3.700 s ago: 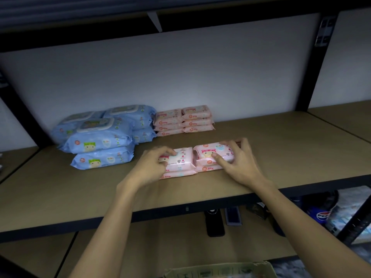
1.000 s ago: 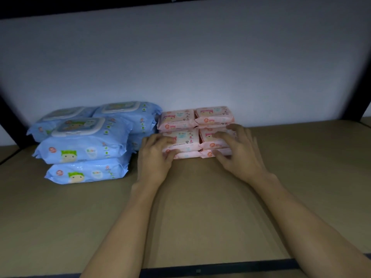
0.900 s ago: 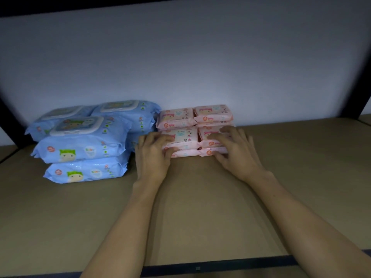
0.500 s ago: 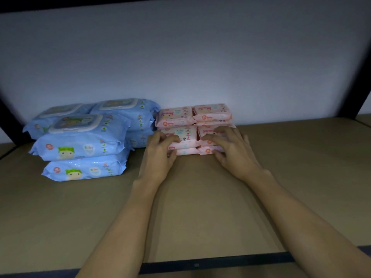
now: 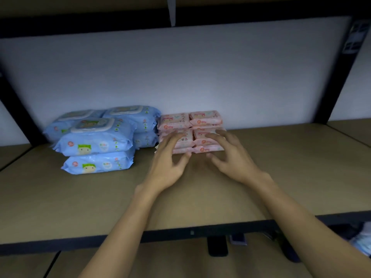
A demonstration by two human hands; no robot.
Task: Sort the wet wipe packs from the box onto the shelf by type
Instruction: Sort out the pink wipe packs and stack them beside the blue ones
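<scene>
Both hands at the pink packs, fingers loose, nothing gripped.

My left hand (image 5: 167, 164) and right hand (image 5: 233, 157) sit just short of the pink packs (image 5: 190, 132), about equally near; fingers spread, holding nothing, contact too blurred to tell. Packs lie directly ahead, long axes left-right, against the wall (image 5: 180, 77). Blue packs (image 5: 96, 141) touch their left side. Shelf (image 5: 291, 167) to the right offers no obstruction.

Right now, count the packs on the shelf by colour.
Blue packs: 5
Pink packs: 6 in sight; any behind the front stacks are hidden
Total: 11 in sight
</scene>
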